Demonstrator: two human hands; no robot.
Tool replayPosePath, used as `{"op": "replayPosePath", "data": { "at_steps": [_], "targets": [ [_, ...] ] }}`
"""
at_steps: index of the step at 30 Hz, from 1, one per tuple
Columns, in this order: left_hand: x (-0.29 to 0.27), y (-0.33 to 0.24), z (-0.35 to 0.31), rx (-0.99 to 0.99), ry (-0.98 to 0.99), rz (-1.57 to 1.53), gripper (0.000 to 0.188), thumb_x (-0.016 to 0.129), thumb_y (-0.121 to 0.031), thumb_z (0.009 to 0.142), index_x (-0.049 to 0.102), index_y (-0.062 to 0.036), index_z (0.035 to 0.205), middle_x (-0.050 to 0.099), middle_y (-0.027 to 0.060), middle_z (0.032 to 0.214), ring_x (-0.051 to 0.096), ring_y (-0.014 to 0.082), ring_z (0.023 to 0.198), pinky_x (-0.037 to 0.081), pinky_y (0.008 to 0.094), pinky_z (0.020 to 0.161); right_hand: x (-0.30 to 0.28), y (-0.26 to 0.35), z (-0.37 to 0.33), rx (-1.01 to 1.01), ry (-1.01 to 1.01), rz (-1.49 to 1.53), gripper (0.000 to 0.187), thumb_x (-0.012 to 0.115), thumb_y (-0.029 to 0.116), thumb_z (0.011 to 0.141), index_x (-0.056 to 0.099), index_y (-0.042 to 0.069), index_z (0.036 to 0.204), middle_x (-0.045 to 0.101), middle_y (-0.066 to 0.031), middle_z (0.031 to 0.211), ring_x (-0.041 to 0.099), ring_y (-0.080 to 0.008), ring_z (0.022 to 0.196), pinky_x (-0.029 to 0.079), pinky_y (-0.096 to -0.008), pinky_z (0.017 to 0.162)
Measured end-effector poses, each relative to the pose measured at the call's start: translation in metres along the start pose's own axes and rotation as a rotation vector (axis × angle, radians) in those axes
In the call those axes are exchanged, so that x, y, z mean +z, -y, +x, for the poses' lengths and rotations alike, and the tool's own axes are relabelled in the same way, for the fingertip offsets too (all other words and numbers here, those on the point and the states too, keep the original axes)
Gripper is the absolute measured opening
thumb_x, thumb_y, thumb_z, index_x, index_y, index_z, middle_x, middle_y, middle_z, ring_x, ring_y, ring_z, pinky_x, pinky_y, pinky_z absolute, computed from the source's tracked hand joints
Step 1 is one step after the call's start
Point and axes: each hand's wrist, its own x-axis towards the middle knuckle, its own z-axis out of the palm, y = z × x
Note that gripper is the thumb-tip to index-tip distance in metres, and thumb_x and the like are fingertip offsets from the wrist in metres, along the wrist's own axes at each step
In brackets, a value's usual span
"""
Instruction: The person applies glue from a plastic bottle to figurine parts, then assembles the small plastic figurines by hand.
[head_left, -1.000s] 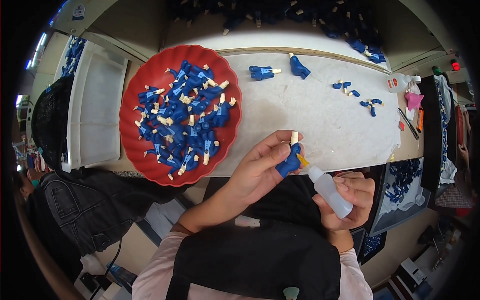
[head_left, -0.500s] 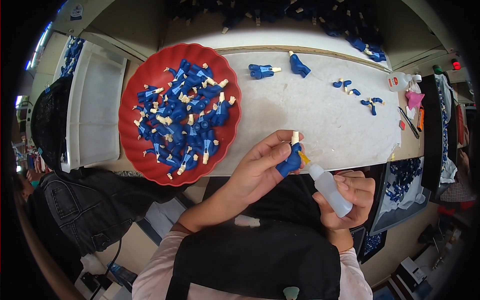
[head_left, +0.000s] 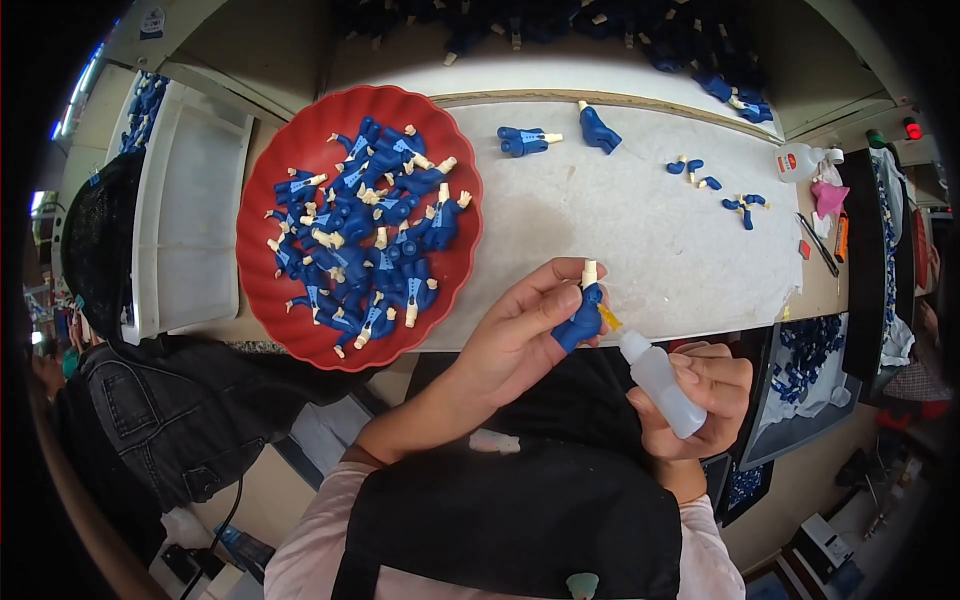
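Note:
Between the thumb and fingers of my left hand (head_left: 525,325) is a blue figurine body (head_left: 578,322) with a cream neck peg pointing up. My right hand (head_left: 705,395) grips a translucent squeeze bottle (head_left: 665,385), tilted up toward the figurine. Its yellow nozzle tip (head_left: 608,319) is at the figurine's right side; whether it touches cannot be made out. On the white work surface (head_left: 630,220) lie two armless blue bodies, one on its side (head_left: 528,142) and one beside it (head_left: 599,130). Small blue arm pieces (head_left: 745,210) with cream hands lie farther right.
A red scalloped bowl (head_left: 262,310) full of blue figurines with arms stands at left, beside a white plastic bin (head_left: 190,210). At right are a white bottle (head_left: 797,162), a pink cloth (head_left: 828,198), a pen (head_left: 818,245) and an orange tube (head_left: 841,240). More blue parts fill a grey tray (head_left: 800,425).
My right hand and the squeeze bottle have shifted very slightly to the right. My left hand and its figurine are almost unmoved.

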Motion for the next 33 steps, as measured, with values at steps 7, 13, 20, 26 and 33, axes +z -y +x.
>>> {"op": "replayPosePath", "data": {
  "at_steps": [7,13,20,26,33],
  "targets": [
    [-0.0027,0.0008,0.0001,0.014,0.022,0.001,0.026,0.045,-0.016,0.085,0.043,-0.0083,0.109,0.049,0.0079,0.096,0.048,0.0133,0.086,0.040,0.0270,0.073,-0.0017,0.0015,0.0038,0.015,0.033,-0.045,0.049,0.078,0.005,0.052,0.047,0.007,0.090,0.048,-0.0082,0.082,0.055,-0.0183,0.061,0.045,-0.0247,0.050],
    [-0.0052,0.0006,-0.0008,0.031,0.017,0.033,0.026,0.045,-0.015,0.085,0.042,-0.0081,0.110,0.049,0.0082,0.099,0.050,0.0136,0.085,0.042,0.0278,0.074,0.0006,-0.0002,-0.0006,0.000,0.012,-0.044,0.040,0.074,0.011,0.061,0.049,0.006,0.092,0.044,-0.0059,0.081,0.049,-0.0150,0.065,0.043,-0.0250,0.058],
    [-0.0003,0.0009,-0.0016,0.095,-0.059,0.077,0.026,0.045,-0.011,0.085,0.042,-0.0073,0.110,0.049,0.0080,0.100,0.050,0.0134,0.088,0.042,0.0288,0.078,0.0013,0.0001,-0.0021,-0.002,0.026,-0.061,0.042,0.074,0.008,0.060,0.048,0.005,0.092,0.044,-0.0065,0.082,0.050,-0.0161,0.067,0.044,-0.0269,0.059],
    [-0.0010,0.0024,-0.0015,0.159,-0.061,0.145,0.024,0.045,-0.010,0.085,0.042,-0.0082,0.109,0.048,0.0083,0.100,0.048,0.0142,0.092,0.041,0.0290,0.077,0.0019,0.0016,-0.0009,-0.002,0.034,-0.067,0.042,0.074,0.007,0.059,0.049,0.005,0.092,0.045,-0.0069,0.082,0.050,-0.0165,0.067,0.043,-0.0271,0.059],
    [-0.0026,0.0033,0.0003,0.196,-0.029,0.145,0.021,0.046,-0.010,0.084,0.044,-0.0087,0.105,0.047,0.0079,0.096,0.045,0.0148,0.092,0.035,0.0279,0.081,0.0029,0.0020,-0.0008,0.003,0.040,-0.044,0.042,0.074,0.006,0.059,0.049,0.004,0.092,0.045,-0.0073,0.082,0.049,-0.0163,0.066,0.043,-0.0264,0.059]
  ]
}}
